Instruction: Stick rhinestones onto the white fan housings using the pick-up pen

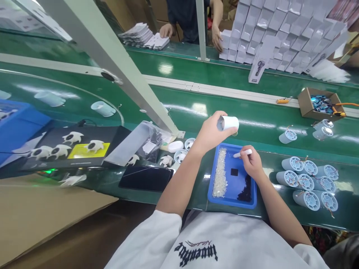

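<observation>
Steady the white plastic cylinder (231, 123), clamped in left hand (209, 131), at twelve o'clock of the blue rectangular plastic tray (231, 188); lightly guide the slim white pen-shaped tool (242, 153), pinched in right hand (254, 163).

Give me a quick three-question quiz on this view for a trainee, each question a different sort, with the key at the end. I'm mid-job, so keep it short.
1. Which of the wearer's hands holds the pale cylinder?
2. True or false: in the blue tray, the whitish bits and the black pieces lie mixed in one pile.
3. The right hand holds:
A) a cardboard box
B) a slim white tool
C) a yellow card

Key:
1. The left hand.
2. False: the whitish bits form a strip along the tray's left side; the black pieces lie toward its lower right.
3. B.
</observation>
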Demonstrator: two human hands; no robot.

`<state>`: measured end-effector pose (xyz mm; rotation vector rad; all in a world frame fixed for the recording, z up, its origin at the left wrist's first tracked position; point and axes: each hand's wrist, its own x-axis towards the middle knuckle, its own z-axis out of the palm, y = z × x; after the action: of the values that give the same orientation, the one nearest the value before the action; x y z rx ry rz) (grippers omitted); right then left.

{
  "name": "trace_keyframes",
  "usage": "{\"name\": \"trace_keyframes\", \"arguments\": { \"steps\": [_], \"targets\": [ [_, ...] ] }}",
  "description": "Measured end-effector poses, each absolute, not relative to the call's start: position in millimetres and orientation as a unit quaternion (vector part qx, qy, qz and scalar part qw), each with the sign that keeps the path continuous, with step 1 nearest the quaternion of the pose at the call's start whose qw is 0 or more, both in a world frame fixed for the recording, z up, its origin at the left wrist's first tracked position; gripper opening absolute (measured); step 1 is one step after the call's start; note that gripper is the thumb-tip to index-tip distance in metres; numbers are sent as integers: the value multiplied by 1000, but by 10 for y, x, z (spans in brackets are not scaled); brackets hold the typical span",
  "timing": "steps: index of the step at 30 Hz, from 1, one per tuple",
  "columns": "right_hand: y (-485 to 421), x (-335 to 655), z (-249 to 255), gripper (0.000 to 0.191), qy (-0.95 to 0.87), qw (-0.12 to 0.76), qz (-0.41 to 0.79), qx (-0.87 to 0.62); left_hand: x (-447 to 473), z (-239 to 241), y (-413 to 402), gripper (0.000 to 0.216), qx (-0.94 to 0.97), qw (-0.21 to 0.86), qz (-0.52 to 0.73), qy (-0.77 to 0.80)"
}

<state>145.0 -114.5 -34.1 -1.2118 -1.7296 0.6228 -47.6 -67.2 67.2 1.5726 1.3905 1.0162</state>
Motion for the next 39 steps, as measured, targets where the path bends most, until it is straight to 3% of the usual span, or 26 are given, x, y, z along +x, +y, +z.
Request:
{"name": "trace_keyframes", "arguments": {
  "steps": [10,15,20,39],
  "targets": [
    [-1142,1418,-361,24,-706,446,248,-491,-757,105,-981,53,493,488,453,560],
    [-1197,1464,-301,21,-747,402,218,-483,-821,114,-1087,55,443,509,489,552],
    [-1332,1652,-199,21,-688,473,155,-528,-918,139,-1211,64,373,515,554,538],
    [-1415,1744,-246,22,-679,462,110,-560,-1017,45,-1369,41,264,590,609,459]
  ]
}}
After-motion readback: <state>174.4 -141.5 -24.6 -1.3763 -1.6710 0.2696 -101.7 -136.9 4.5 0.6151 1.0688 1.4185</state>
